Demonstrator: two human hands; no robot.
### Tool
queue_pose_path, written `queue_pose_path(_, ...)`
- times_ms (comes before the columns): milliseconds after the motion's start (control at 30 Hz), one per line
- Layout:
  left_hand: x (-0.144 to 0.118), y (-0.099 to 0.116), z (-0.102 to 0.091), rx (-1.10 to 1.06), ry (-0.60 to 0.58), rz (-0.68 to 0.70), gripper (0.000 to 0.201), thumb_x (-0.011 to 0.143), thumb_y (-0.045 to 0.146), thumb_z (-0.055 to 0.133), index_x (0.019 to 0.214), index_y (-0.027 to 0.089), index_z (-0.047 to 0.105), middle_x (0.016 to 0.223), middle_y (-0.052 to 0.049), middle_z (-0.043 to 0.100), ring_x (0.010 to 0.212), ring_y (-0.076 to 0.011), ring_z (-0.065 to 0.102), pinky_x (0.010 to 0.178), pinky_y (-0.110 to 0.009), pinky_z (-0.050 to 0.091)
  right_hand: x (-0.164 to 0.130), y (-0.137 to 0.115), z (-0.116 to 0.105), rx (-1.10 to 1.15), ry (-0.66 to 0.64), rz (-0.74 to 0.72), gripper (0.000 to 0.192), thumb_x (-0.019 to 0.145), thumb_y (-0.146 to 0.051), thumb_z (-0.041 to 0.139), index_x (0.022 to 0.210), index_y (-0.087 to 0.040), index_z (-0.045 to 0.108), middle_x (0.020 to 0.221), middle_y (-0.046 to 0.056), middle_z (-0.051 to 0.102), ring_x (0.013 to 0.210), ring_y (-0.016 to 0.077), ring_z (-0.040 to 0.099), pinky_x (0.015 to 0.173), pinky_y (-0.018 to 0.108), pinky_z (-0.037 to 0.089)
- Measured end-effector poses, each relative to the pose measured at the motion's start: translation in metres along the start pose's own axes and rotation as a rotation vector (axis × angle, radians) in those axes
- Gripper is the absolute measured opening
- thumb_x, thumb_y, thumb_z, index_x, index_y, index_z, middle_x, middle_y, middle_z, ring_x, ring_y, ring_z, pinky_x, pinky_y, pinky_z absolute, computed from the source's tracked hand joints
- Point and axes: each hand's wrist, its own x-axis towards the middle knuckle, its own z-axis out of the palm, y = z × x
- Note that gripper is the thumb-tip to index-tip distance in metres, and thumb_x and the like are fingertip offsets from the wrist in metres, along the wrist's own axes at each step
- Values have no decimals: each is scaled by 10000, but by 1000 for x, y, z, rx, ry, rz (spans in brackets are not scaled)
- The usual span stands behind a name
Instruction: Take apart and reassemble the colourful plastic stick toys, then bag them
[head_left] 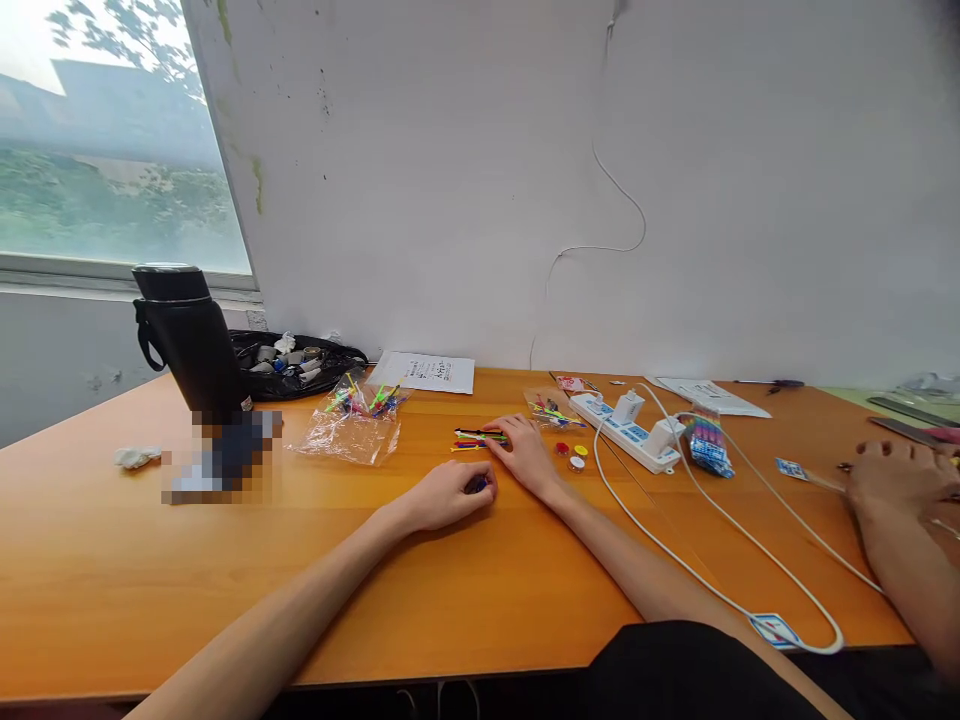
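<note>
Head view, frame centre: right hand (pixel 527 455) is lying flat, fingers spread, touching thin coloured plastic sticks (pixel 478 439) running left-right; left hand (pixel 452 495), nearer, is curling around a small blue piece (pixel 477 485).

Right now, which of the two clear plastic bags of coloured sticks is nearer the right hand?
The small flat clear plastic bag by the white power strip, just beyond the right hand. The larger crumpled clear plastic bag lies farther left, toward the black bottle.

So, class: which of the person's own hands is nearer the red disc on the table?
Right. The right hand lies just left of the red disc; the left hand sits farther left and nearer the person.
</note>
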Motion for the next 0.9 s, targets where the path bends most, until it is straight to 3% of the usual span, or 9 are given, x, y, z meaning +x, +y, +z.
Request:
queue_pose_path(167, 2, -4, 2, -177, 27, -26, 218, 891, 391, 566, 944, 182, 596, 773, 10, 564, 680, -132, 459, 641, -246, 346, -1, -1, 1, 94, 4, -13, 152, 963, -269, 566, 1061, -220, 672, 1092, 56, 688, 1081, 230, 560, 955, 381, 426)
queue_pose_path(267, 7, -11, 2, -476, 98, -58, 319, 877, 474, 602, 975, 175, 553, 788, 19, 507, 663, -108, 410, 614, -233, 329, -2, -7, -1, 168, 2, -53, 156, 974, -271, 544, 1063, -217, 659, 1088, 61, 678, 1070, 225, 566, 953, 379, 438)
queue_pose_path(367, 12, -18, -1, -795, 242, -106, 408, 862, 562, 610, 954, 180, 500, 791, 26, 481, 633, -88, 394, 599, -224, 332, -3, -15, -3, 250, 26, -69, 171, 989, -269, 512, 1087, -221, 644, 1102, 63, 671, 1078, 219, 576, 965, 379, 442)
queue_pose_path(467, 14, -23, -4, -984, 306, -122, 455, 849, 616, 604, 898, 183, 474, 746, 42, 447, 592, -76, 375, 592, -226, 336, -4, -24, -6, 346, 40, -54, 205, 1001, -287, 492, 1152, -234, 620, 1144, 60, 660, 1103, 210, 582, 985, 374, 447)
queue_pose_path(633, 15, -23, -3, -947, 263, -107, 522, 898, 676, 477, 879, 156, 520, 649, 48, 424, 552, -79, 338, 558, -232, 290, -6, -35, -11, 479, -21, -73, 254, 1006, -356, 492, 1211, -249, 596, 1132, 59, 644, 1063, 198, 598, 951, 356, 480)
queue_pose_path(767, 15, -23, 0, -845, 243, -87, 584, 903, 709, 423, 907, 143, 565, 611, 46, 405, 553, -94, 339, 547, -244, 284, -8, -36, -14, 445, -42, -128, 296, 934, -401, 624, 1190, -253, 602, 1081, 51, 632, 993, 199, 597, 918, 351, 484)
queue_pose_path(900, 15, -22, 1, -738, 206, -65, 639, 921, 723, 338, 951, 135, 588, 588, 44, 407, 541, -108, 347, 537, -255, 293, -9, -38, -13, 393, -6, -122, 220, 936, -400, 621, 1094, -248, 628, 988, 35, 619, 922, 186, 597, 872, 329, 480)
